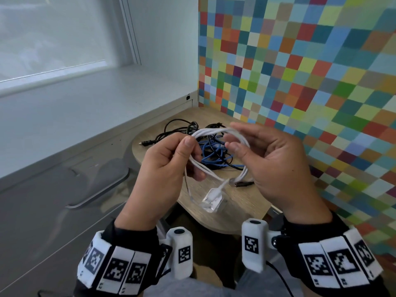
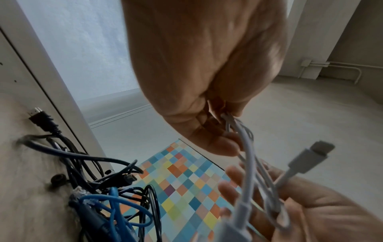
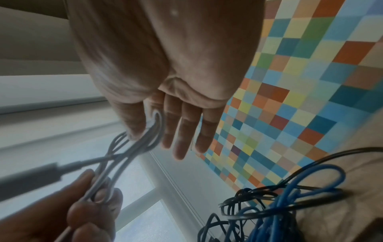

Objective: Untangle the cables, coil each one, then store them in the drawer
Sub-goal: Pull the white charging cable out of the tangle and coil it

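I hold the white cable [image 1: 216, 133] as a coil of several loops above the near half of the small wooden worktop [image 1: 246, 202]. My left hand [image 1: 165, 168] grips the coil's left side, thumb pressed over the strands and fingers curled under them. My right hand [image 1: 276, 159] carries the coil's right side: the loops run through the crook between thumb and forefinger, the thumb bends in over them, and the other fingers are nearly straight, as the right wrist view shows. One white plug [image 1: 211, 197] hangs from the bottom of the coil between my wrists; in the left wrist view the plug [image 2: 308, 158] points up and to the right of the strands. On the worktop behind the coil lies the tangle: a blue cable [image 1: 216, 153] knotted with black cables [image 1: 182, 127], toward the far edge next to the checkered wall [image 1: 310, 71]. A black plug [image 1: 147, 142] with a metal tip lies at the worktop's left edge, beside the grey cabinet [image 1: 53, 168], and a dark slim plug [image 1: 242, 185] lies on the wood just under my right hand. Both my wrists wear bands [image 1: 115, 269] of black-and-white square markers; tiny characters sit below the markers, too small to read. I see no brand or writing on the cables.
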`<state>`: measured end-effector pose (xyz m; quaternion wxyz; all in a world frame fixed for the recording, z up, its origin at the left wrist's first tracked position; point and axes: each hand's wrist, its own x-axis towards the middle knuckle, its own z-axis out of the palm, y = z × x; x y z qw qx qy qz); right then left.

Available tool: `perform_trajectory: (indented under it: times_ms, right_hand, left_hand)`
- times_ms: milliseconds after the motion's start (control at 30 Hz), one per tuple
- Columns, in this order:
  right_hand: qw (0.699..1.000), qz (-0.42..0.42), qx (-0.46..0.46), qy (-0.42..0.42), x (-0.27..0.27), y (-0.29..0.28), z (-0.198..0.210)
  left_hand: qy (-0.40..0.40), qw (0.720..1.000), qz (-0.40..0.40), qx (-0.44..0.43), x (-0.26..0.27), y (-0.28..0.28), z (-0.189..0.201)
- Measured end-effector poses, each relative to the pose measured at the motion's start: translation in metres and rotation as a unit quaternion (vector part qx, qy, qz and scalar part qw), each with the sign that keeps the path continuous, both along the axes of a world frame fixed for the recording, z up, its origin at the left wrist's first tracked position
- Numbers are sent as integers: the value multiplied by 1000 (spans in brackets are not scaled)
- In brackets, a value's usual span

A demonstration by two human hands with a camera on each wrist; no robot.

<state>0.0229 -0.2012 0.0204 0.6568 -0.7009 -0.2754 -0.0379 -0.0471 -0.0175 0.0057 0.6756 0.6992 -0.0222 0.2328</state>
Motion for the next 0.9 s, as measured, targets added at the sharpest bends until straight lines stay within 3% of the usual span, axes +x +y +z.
perform_trajectory:
  times_ms: [233, 300, 367, 467, 600, 733, 900]
  right_hand:
    - [998, -2, -7, 69, 1, -8, -17]
    - [999, -36, 3, 35, -3, -7, -22]
    - [995, -82, -15, -54, -9, -6, -24]
    - [989, -52, -45, -130, -17, -2, -24]
    - [988, 17, -92, -124, -21, 3, -24]
    - [977, 30, -155, -144, -17, 3, -27]
    - [987, 5, -91, -132, -18, 6, -27]
  left_hand:
    - [-32, 996, 45, -74, 3, 0, -1]
    - [-45, 994, 61, -84, 4, -2, -1]
    - [-54, 992, 81, -75, 5, -5, -1]
    - [-47, 991, 112, -48, 6, -8, -3]
    - [-56, 989, 137, -6, 5, -11, -1]
    - [-65, 984, 164, 5, 2, -9, 4]
    - [-57, 986, 154, -32, 1, -9, 4]
